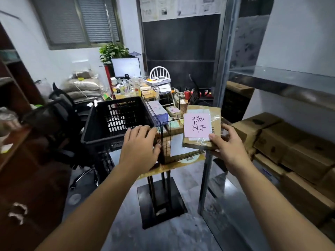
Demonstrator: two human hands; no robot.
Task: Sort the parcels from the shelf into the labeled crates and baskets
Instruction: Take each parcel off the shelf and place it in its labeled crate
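Your right grip [228, 144] holds a flat cardboard parcel [216, 113] by its near right corner: thumb curled on top, fingers underneath. A pink note [197, 125] with handwritten characters is stuck on the parcel's top face. The parcel sits roughly level, raised above the right side of the wire basket [167, 142] and not resting in it. The basket stands on a small worktop [174, 166] and has a white sheet [176, 144] inside. A black crate [116, 118] is just left of the basket and touches it. Your left grip [140, 145] holds nothing, fingers straight and slightly spread over the crate's near right corner, thumb by the basket's left wall; can't tell if it touches the rim. More boxes [299, 149] are stacked on the lower level of the metal shelf [282, 78] to your right. A second wire basket behind holds a blue-and-white box [159, 110].
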